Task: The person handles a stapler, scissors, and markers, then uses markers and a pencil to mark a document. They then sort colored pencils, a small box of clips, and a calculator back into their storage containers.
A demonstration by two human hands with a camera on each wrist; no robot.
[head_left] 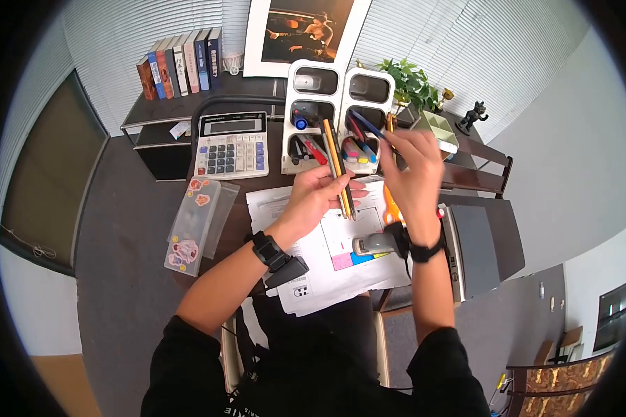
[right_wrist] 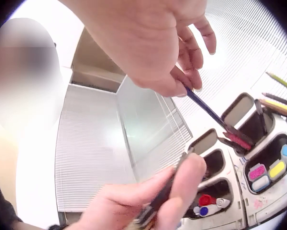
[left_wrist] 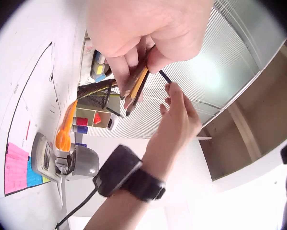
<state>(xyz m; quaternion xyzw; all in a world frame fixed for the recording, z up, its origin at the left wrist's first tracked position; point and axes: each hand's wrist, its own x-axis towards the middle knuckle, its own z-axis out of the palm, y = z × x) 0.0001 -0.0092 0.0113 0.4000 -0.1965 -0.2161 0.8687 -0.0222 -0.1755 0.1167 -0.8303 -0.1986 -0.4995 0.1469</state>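
My left hand (head_left: 314, 197) grips a small bunch of pencils (head_left: 332, 154), yellow and dark ones, upright over the papers. My right hand (head_left: 419, 174) pinches a slim dark-blue pencil (right_wrist: 204, 106) by its near end. The pencil's far end reaches an upper compartment of the white desk organizer (head_left: 340, 97), beside a dark-red pen (right_wrist: 237, 140). Below that compartment, several highlighters (right_wrist: 277, 169) stand in another one. The organizer's left half holds a red marker (head_left: 315, 150) and dark pens. My left fingers partly cover the pencils in the left wrist view.
A calculator (head_left: 233, 144) and a clear stickered pouch (head_left: 196, 229) lie left. Printed papers (head_left: 306, 278) spread in front, with a grey stapler (head_left: 375, 243) and orange scissors (left_wrist: 64, 136). Right stand a dark boxy device (head_left: 483, 240) and a pale green box (head_left: 438, 128). Books (head_left: 181, 66) line the back.
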